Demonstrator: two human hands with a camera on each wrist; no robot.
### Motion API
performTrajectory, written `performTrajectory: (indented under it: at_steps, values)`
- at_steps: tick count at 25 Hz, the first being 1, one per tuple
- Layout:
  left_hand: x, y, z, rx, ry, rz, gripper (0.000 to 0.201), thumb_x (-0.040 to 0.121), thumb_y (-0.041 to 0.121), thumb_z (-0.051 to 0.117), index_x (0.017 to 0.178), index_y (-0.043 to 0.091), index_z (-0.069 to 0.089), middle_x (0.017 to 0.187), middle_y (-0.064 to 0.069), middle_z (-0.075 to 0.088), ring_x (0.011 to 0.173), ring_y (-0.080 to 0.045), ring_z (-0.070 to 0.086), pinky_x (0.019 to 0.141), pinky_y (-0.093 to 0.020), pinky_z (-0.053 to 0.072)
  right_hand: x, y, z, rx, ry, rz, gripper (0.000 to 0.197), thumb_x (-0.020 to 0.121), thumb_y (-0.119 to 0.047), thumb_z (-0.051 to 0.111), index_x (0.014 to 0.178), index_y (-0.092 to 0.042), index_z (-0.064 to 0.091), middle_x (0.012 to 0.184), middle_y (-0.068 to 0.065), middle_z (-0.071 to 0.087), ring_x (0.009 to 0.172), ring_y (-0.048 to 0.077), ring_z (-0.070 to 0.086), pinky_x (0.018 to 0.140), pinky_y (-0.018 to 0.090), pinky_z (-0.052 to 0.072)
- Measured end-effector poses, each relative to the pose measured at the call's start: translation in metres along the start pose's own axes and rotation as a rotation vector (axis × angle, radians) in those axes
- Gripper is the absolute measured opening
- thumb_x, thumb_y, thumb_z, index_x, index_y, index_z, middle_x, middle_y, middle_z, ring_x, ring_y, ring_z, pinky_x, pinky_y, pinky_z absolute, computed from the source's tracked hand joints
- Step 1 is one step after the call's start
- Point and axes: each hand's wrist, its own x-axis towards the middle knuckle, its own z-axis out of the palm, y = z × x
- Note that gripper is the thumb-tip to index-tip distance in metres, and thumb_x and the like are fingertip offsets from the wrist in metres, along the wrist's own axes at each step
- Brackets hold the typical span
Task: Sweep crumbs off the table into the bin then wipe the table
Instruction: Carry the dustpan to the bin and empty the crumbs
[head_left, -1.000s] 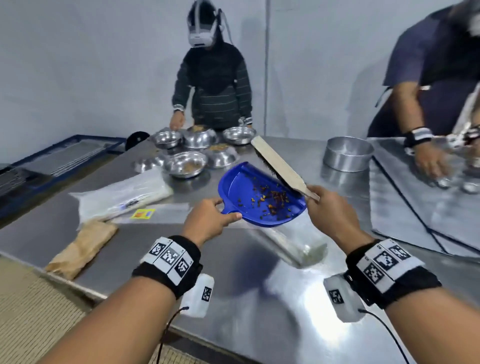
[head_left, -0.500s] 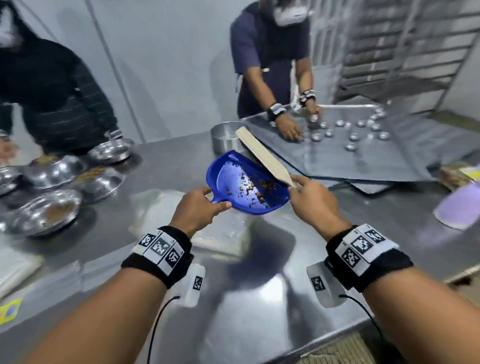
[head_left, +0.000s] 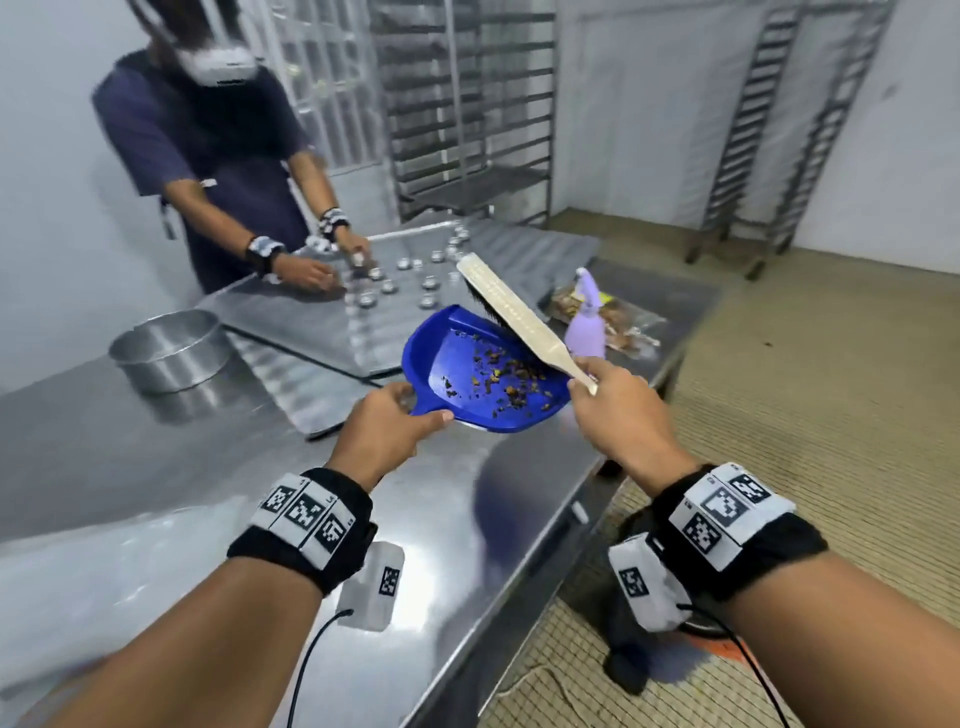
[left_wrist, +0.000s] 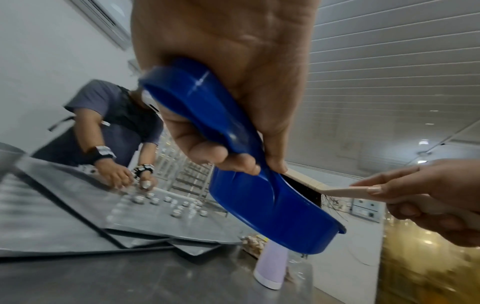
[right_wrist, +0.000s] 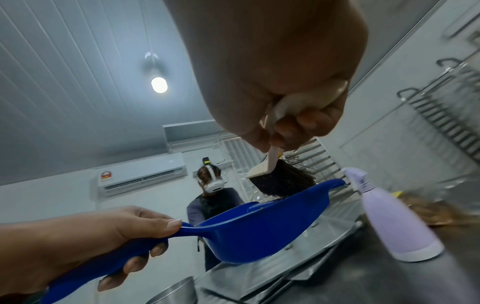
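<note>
My left hand (head_left: 387, 423) grips the handle of a blue dustpan (head_left: 467, 374), held level above the steel table (head_left: 156, 467). Brown crumbs (head_left: 511, 382) lie scattered inside the pan. My right hand (head_left: 613, 410) grips the pale handle of a hand brush (head_left: 511, 306), whose dark bristles rest in the pan's far side. In the left wrist view my fingers curl round the dustpan (left_wrist: 249, 191) handle. In the right wrist view the brush (right_wrist: 278, 179) bristles sit over the dustpan (right_wrist: 259, 230) rim. A dark round object on the floor by the table corner is mostly hidden behind my right wrist.
A lilac spray bottle (head_left: 584, 322) and a clear bag of brown food (head_left: 618, 322) stand near the table's right end. A round metal tin (head_left: 166, 348) and ridged trays (head_left: 363, 312) with several small cups lie further back, where another person (head_left: 218, 171) works. Tall racks (head_left: 467, 104) stand behind.
My view has swung to the right, toward the table's right end. Both hands have carried the dustpan and brush the same way, and the crumbs have stayed in the pan.
</note>
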Motion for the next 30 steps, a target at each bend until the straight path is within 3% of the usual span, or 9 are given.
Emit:
performTrajectory:
  at_steps: [4,7,10,14,19,22,24,26,30]
  values:
    - [0.015,0.049,0.075,-0.014,-0.097,0.037,0.055,0.079,0.037,0.078,0.127,0.018,0.060,0.079,0.003,0.067,0.047,-0.011,0.052,0.037,-0.016,0.035,0.004,0.072,-0.051,-0.020,0.078,0.094,0.041,0.096,-0.034,0.043,0.137,-0.037,0.048,0.124,0.006,0.064,0.115,0.031,0.057,0.090,0.037,0.046]
    - [0.024,0.071,0.129,-0.047,-0.150,0.050,0.068,0.075,0.037,0.081,0.134,0.015,0.054,0.071,0.000,0.067,0.045,-0.013,0.051,0.038,-0.019,0.035,0.003,0.121,-0.080,-0.013,0.117,0.171,0.041,0.096,-0.035,0.044,0.137,-0.037,0.048,0.118,0.004,0.067,0.109,0.031,0.060,0.086,0.035,0.047]
    - [0.028,0.086,0.168,-0.051,-0.208,0.050,0.075,0.076,0.035,0.081,0.139,0.014,0.048,0.071,-0.003,0.068,0.046,-0.015,0.051,0.037,-0.019,0.034,0.003,0.158,-0.096,-0.014,0.144,0.245,0.041,0.095,-0.038,0.044,0.135,-0.038,0.049,0.111,0.004,0.070,0.100,0.030,0.063,0.080,0.033,0.046]
    - [0.036,0.108,0.214,-0.018,-0.292,0.103,0.062,0.076,0.035,0.081,0.129,0.013,0.058,0.074,-0.004,0.066,0.044,-0.016,0.051,0.040,-0.022,0.036,0.004,0.196,-0.109,-0.014,0.169,0.323,0.041,0.095,-0.037,0.044,0.135,-0.037,0.050,0.103,0.003,0.070,0.087,0.026,0.065,0.072,0.031,0.048]
    - [0.058,0.130,0.258,0.021,-0.394,0.171,0.071,0.079,0.035,0.079,0.138,0.009,0.049,0.096,-0.005,0.069,0.053,-0.017,0.055,0.047,-0.022,0.040,0.008,0.227,-0.114,-0.061,0.211,0.424,0.039,0.096,-0.036,0.045,0.135,-0.036,0.050,0.101,0.001,0.070,0.087,0.024,0.062,0.073,0.031,0.043]
    - [0.075,0.142,0.284,0.052,-0.436,0.195,0.074,0.078,0.039,0.078,0.140,0.011,0.048,0.073,0.001,0.068,0.046,-0.012,0.055,0.050,-0.024,0.042,0.015,0.243,-0.117,-0.081,0.236,0.493,0.039,0.097,-0.036,0.045,0.135,-0.036,0.049,0.094,-0.002,0.069,0.080,0.020,0.062,0.068,0.029,0.040]
    - [0.083,0.148,0.300,0.070,-0.474,0.209,0.067,0.078,0.038,0.078,0.135,0.012,0.052,0.072,0.000,0.068,0.048,-0.013,0.058,0.054,-0.025,0.046,0.018,0.255,-0.117,-0.074,0.258,0.528,0.039,0.097,-0.035,0.045,0.135,-0.035,0.049,0.088,-0.004,0.069,0.069,0.015,0.061,0.060,0.027,0.040]
    - [0.085,0.152,0.314,0.071,-0.513,0.208,0.046,0.079,0.035,0.078,0.118,0.021,0.057,0.076,-0.004,0.070,0.051,-0.016,0.057,0.056,-0.027,0.049,0.018,0.266,-0.117,-0.066,0.261,0.554,0.039,0.097,-0.034,0.046,0.135,-0.033,0.049,0.084,-0.005,0.068,0.059,0.011,0.058,0.054,0.024,0.037]
    - [0.083,0.160,0.343,0.071,-0.555,0.194,0.031,0.080,0.031,0.078,0.097,0.029,0.053,0.073,-0.005,0.066,0.047,-0.015,0.051,0.042,-0.023,0.040,0.015,0.293,-0.123,-0.069,0.266,0.597,0.039,0.097,-0.036,0.046,0.136,-0.033,0.048,0.082,-0.007,0.066,0.055,0.007,0.055,0.050,0.024,0.035]
